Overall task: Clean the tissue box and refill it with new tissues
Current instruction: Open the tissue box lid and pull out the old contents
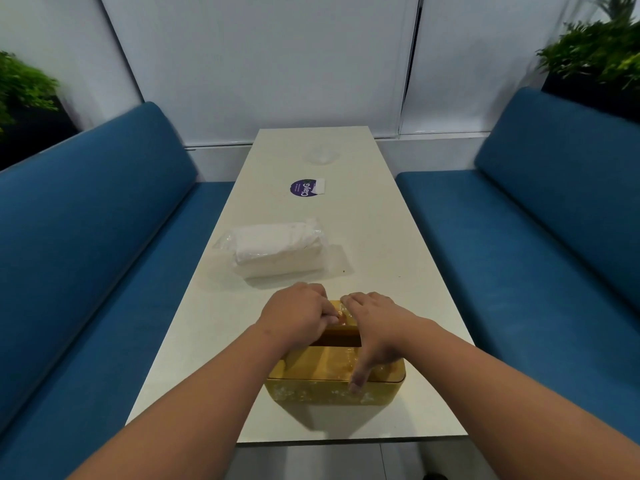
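Bare table (374, 237) right of the tissue pack (277, 251); pack just beyond the yellow box (332, 372).

Tissue box (332, 375) on table (398, 306) at 6 o'clock; tissue pack (277, 251) behind it at 11; sticker (304, 188) at 12.
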{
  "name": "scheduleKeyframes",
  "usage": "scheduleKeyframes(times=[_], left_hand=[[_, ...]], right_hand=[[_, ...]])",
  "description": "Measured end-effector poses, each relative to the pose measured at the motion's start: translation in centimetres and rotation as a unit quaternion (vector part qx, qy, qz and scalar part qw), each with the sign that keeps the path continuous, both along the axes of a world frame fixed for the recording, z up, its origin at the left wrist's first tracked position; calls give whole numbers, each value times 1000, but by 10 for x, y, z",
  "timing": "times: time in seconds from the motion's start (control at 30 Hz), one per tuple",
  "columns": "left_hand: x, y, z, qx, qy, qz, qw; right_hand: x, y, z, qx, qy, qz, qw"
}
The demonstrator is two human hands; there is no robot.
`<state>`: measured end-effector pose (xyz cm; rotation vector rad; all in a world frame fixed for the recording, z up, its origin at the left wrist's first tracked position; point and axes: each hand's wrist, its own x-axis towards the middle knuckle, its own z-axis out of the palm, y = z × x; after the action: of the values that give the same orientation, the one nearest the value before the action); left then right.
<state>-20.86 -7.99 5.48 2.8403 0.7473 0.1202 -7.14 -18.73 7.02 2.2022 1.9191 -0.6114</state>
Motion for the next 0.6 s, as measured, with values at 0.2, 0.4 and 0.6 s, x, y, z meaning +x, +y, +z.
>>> scheduleKeyframes(times=[0.2,0.4,0.6], left_hand=[[2,14,3,0,1,50,999],[2,9,5,-12,-7,22,1000],[20,7,3,-10,-15,43,999]], right_hand=[[2,-2,-2,-1,14,-15,1000],[2,-1,-5,7,6,-21,1000],[4,-1,-6,12,17,-21,1000]])
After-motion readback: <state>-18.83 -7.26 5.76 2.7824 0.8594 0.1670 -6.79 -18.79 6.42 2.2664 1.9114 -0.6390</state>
